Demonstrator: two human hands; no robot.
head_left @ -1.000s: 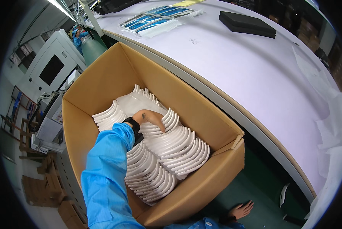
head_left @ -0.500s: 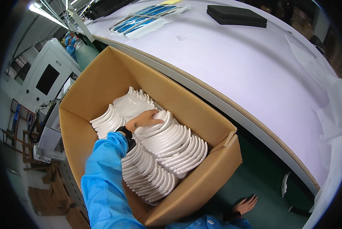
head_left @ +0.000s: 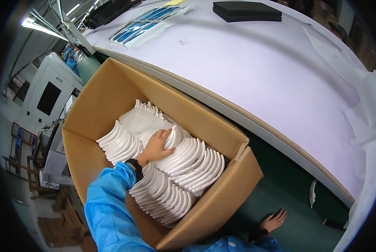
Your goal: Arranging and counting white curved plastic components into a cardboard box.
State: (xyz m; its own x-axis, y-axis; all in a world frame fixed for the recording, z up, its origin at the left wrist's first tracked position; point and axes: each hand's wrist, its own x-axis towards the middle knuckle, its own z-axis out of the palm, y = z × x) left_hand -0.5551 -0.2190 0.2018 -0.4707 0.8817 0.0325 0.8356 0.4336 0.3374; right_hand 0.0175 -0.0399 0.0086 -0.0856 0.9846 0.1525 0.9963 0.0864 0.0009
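A deep cardboard box (head_left: pixel 91 157) holds rows of thin, curved white plastic pieces (head_left: pixel 196 161), nested on edge. My left hand (head_left: pixel 156 147), in a blue sleeve with a black wristband, reaches into the box. Its thumb and fingers close round the end of a white curved piece (head_left: pixel 176 136) at the far end of the right-hand row. A flat white sheet (head_left: pixel 141 122) lies beyond the hand, among the rows. Outside the box, at the lower right, my right hand (head_left: pixel 273 221) hangs above the green floor with its fingers spread, holding nothing.
A white-topped table (head_left: pixel 247 67) runs along the box's far side. On it are a black foam block (head_left: pixel 247 11), a bagged set of blue panels (head_left: pixel 148 25) and crumpled white sheeting (head_left: pixel 366 122). A grey machine (head_left: pixel 49 90) stands at left; a white scrap (head_left: pixel 312 193) lies under the table edge.
My left hand has turned and now pinches the end piece between thumb and fingers, where it earlier lay over the row's top. The whole view has shifted slightly. My right hand stays open.
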